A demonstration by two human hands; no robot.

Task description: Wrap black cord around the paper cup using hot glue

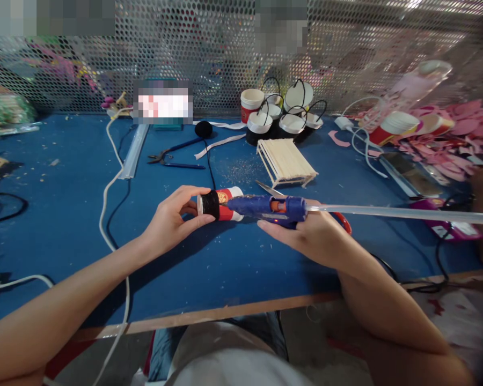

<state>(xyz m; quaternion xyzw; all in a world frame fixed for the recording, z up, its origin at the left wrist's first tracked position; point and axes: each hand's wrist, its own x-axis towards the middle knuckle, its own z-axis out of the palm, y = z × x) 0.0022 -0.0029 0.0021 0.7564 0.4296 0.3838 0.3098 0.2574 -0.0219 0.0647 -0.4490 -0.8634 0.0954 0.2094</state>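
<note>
The left hand (173, 220) pinches a paper cup (230, 215) midway between the tabletop's (177, 273) front and back edges; black cord (209, 205) wraps one end, red midsection unwrapped; right hand (317, 236) curls round a glue gun (257, 208).

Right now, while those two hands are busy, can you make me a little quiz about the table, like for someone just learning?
1. Which of the person's hands holds the blue glue gun?

2. True or false: a black cord stretches from the black ball toward the red and white cup in the left hand.

3. Pick one. Which of these is closest to the pliers?
a) the phone
b) the black ball
c) the scissors

Key:
1. The right hand.
2. True.
3. b
</note>
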